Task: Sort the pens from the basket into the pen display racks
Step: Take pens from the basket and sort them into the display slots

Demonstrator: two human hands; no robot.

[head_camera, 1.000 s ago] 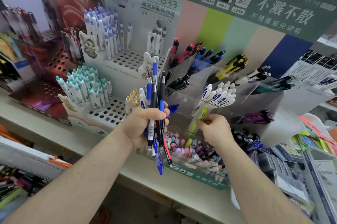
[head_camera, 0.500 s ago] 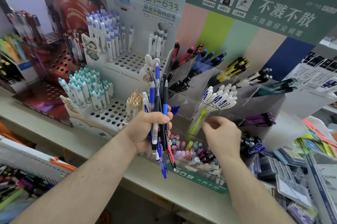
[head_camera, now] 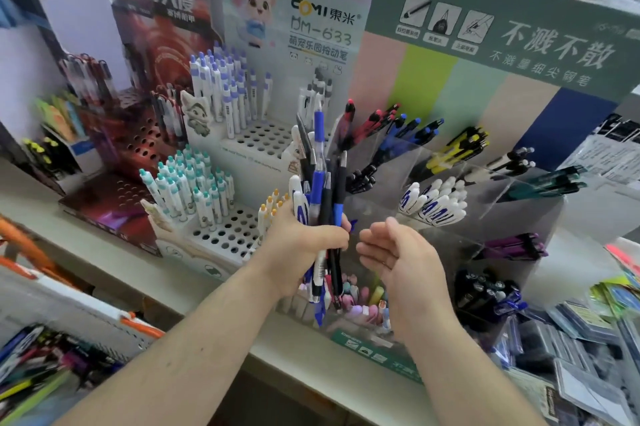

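Bunch of pens [head_camera: 323,204] in the left hand [head_camera: 301,249] is mostly blue, black and white. Just right of it, white pens with blue print [head_camera: 433,204]; further right, purple pens [head_camera: 512,247]. Left of it, teal-capped white ones [head_camera: 187,183].

You have one view only — a wide-angle head camera, aimed forward and down, close over the shelf [head_camera: 145,273] and the pen racks [head_camera: 221,235] before you.
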